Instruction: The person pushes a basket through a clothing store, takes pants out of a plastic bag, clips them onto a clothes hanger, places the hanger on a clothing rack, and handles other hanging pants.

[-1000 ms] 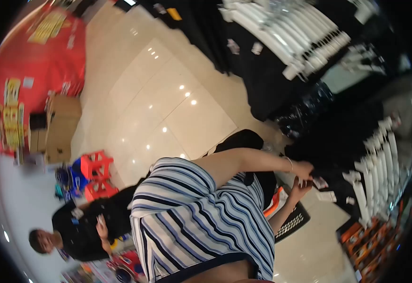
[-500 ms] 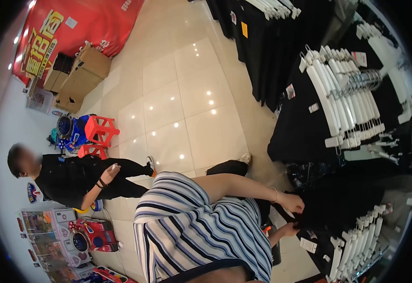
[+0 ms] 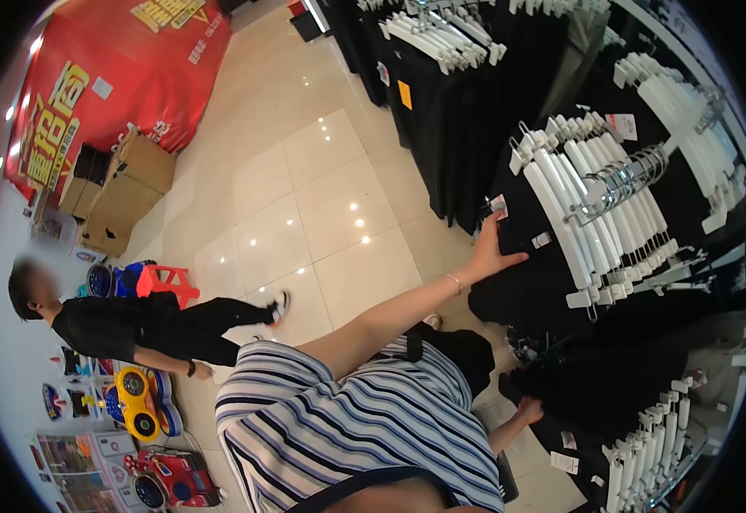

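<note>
My left hand (image 3: pixel 494 252), with a bracelet at the wrist, reaches to the black garments (image 3: pixel 518 179) on the upper rack. Its thumb is spread from the fingers, whose tips are at a small tag (image 3: pixel 498 206). Lower down, my right hand (image 3: pixel 528 411) is closed at the edge of a black garment (image 3: pixel 574 385). White hangers (image 3: pixel 599 222) hold the upper garments, and more white hangers (image 3: pixel 648 445) stand at the lower right. A white tag (image 3: pixel 564 462) hangs below my right hand.
A person in black (image 3: pixel 125 329) is at the left. Behind are a red banner (image 3: pixel 142 77), cardboard boxes (image 3: pixel 129 192), a red stool (image 3: pixel 168 284) and toy ride machines (image 3: pixel 144 406). More racked black clothes (image 3: pixel 433 128) stand at the top, beside the tiled floor (image 3: pixel 330 197).
My left hand has left the lower garments and moved up to the upper rack, its thumb now spread. My right hand stays at the lower garment. The person in black has lowered an arm.
</note>
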Available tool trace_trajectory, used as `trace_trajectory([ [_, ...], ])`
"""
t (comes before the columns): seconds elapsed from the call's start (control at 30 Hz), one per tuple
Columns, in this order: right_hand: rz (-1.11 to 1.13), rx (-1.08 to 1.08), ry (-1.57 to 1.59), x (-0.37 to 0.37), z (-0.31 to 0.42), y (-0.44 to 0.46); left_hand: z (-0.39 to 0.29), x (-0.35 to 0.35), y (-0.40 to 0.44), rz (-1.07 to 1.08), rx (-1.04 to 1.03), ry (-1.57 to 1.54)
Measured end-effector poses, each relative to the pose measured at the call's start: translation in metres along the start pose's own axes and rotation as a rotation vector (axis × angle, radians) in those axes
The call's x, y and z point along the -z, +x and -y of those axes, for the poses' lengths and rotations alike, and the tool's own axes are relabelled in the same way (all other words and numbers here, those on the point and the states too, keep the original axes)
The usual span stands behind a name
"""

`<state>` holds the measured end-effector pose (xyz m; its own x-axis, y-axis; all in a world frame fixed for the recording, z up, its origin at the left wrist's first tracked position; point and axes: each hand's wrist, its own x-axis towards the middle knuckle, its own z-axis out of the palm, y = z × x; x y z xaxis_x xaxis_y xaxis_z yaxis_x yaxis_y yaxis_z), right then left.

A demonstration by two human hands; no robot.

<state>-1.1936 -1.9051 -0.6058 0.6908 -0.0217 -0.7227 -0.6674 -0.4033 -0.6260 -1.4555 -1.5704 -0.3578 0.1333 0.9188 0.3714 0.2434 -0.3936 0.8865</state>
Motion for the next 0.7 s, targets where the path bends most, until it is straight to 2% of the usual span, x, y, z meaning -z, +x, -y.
trace_trajectory([
  [0.03, 0.261, -0.008, -0.024, -0.010, 0.005, -0.010, 0.003, -0.002, 0.006, 0.013, -0.008, 0.013],
  [0.07, 0.589, 0.101, 0.104, -0.028, 0.012, -0.024, 0.006, -0.004, 0.009, 0.025, -0.008, 0.026],
  [0.1, 0.762, 0.304, -0.126, -0.042, 0.031, -0.034, 0.009, -0.008, 0.009, 0.034, -0.005, 0.037],
  [0.13, 0.728, 0.520, 0.012, -0.067, 0.070, -0.120, 0.004, -0.009, 0.011, 0.092, 0.047, -0.006],
  [0.2, 0.820, 0.777, -0.025, -0.102, 0.118, -0.195, 0.018, -0.025, 0.011, 0.104, 0.107, -0.090],
  [0.23, 0.891, 0.981, 0.039, -0.117, 0.143, -0.245, 0.025, -0.031, 0.005, 0.108, 0.150, -0.130],
  [0.27, 0.905, 1.082, -0.139, -0.128, 0.157, -0.252, 0.005, -0.026, 0.004, 0.181, 0.291, -0.136],
  [0.3, 0.919, 1.178, -0.319, -0.133, 0.163, -0.254, -0.007, -0.025, 0.001, 0.225, 0.347, -0.156],
  [0.37, 0.667, 1.045, -0.607, -0.138, 0.170, -0.255, -0.020, -0.025, -0.005, 0.343, 0.573, -0.151],
  [0.4, 0.537, 0.980, -0.736, -0.139, 0.172, -0.256, -0.019, -0.024, -0.006, 0.335, 0.567, -0.158],
  [0.5, 0.610, 1.102, -0.464, -0.125, 0.163, -0.262, -0.007, -0.028, -0.018, 0.265, 0.520, -0.128],
  [0.53, 0.785, 1.004, -0.346, -0.124, 0.152, -0.245, 0.006, -0.030, -0.023, 0.211, 0.473, -0.086],
  [0.6, 0.876, 0.580, -0.095, -0.117, 0.146, -0.257, 0.037, -0.036, -0.033, 0.062, 0.412, -0.040],
  [0.63, 0.907, 0.367, 0.034, -0.115, 0.144, -0.265, 0.051, -0.034, -0.038, 0.022, 0.435, -0.056],
  [0.67, 1.094, 0.192, 0.237, -0.111, 0.147, -0.268, 0.060, -0.028, -0.041, -0.019, 0.455, -0.071],
  [0.7, 1.132, 0.114, 0.277, -0.110, 0.148, -0.266, 0.069, -0.023, -0.043, -0.058, 0.474, -0.084],
])
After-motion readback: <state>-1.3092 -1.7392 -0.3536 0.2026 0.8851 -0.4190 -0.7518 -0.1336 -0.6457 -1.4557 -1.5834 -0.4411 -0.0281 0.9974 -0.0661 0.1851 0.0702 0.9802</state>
